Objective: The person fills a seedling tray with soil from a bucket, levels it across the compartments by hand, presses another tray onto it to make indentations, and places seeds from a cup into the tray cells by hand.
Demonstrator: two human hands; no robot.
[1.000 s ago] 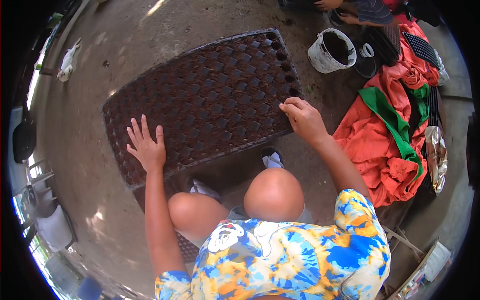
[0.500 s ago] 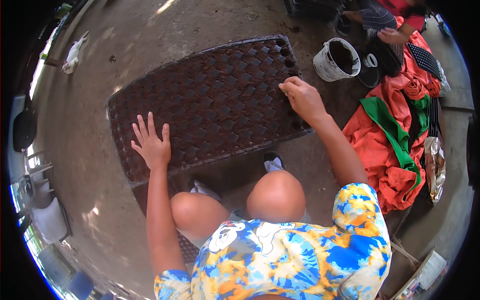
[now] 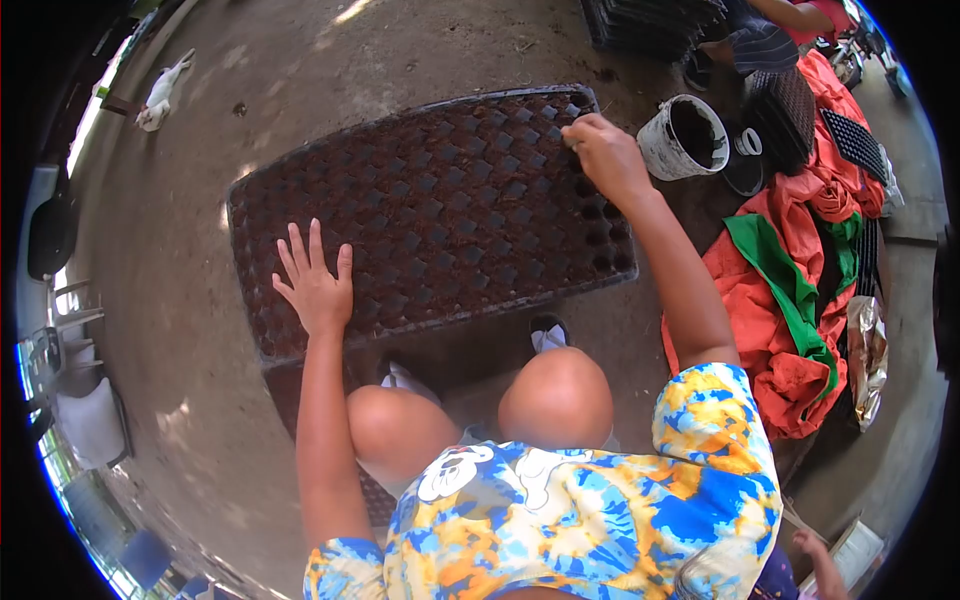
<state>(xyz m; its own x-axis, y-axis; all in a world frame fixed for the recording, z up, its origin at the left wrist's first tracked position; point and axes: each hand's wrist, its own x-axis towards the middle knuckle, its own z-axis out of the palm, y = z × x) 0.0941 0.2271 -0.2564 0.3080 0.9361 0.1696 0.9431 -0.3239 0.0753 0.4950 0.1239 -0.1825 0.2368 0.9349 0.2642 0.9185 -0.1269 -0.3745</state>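
Note:
A wide black seedling tray [image 3: 420, 225] lies before my knees, its cells filled with dark brown soil. Several cells at its right end look like dark hollows. My left hand [image 3: 315, 285] is spread open, lying on the tray's left part. Over the right end, near the far corner, my right hand [image 3: 610, 160] is closed in a pinch with thumb and fingertips together. Whatever it holds, if anything, is too small to make out. Just right of that hand stands a white bucket [image 3: 655, 145], smeared with dirt and dark inside.
Orange-red tarp [image 3: 740, 290] with a green strip [image 3: 775, 265] covers the ground at right. Stacked black trays [image 3: 650, 25] stand at the back. A co-worker's leg [image 3: 765, 45] shows beyond the bucket. A white animal [image 3: 163, 95] lies at far left. Another person's arm [image 3: 820, 560] shows at lower right.
My right hand has moved across the tray toward its far right corner, still pinched. My left hand stays spread in place. The view has shifted slightly, and a person's arm appears at lower right.

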